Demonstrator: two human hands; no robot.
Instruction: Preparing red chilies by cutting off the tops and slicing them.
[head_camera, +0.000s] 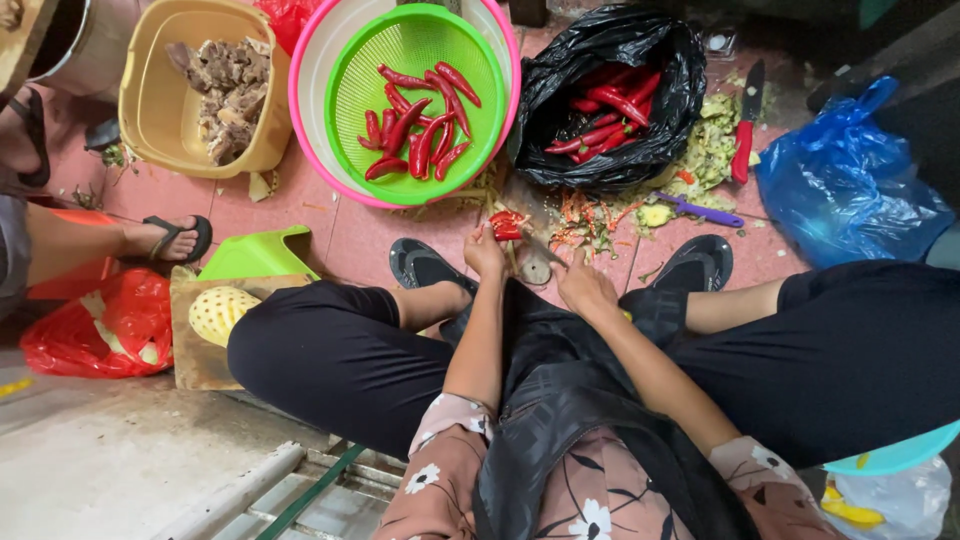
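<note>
At centre frame, my left hand (486, 250) grips a red chilli (507, 224). My right hand (583, 285) is clenched on a knife (545, 253). Above sits a green colander (415, 95) of chillies

Wearer: short sleeves (450, 440), dusty pink with white flower print, ending at the elbow. Black apron (560, 400), slightly glossy, runs down the middle between the knees. Black trousers (330, 360) on both legs. Dark flip-flop sandals (420, 265) with ridged soles on both feet. Forearms bare.
</note>
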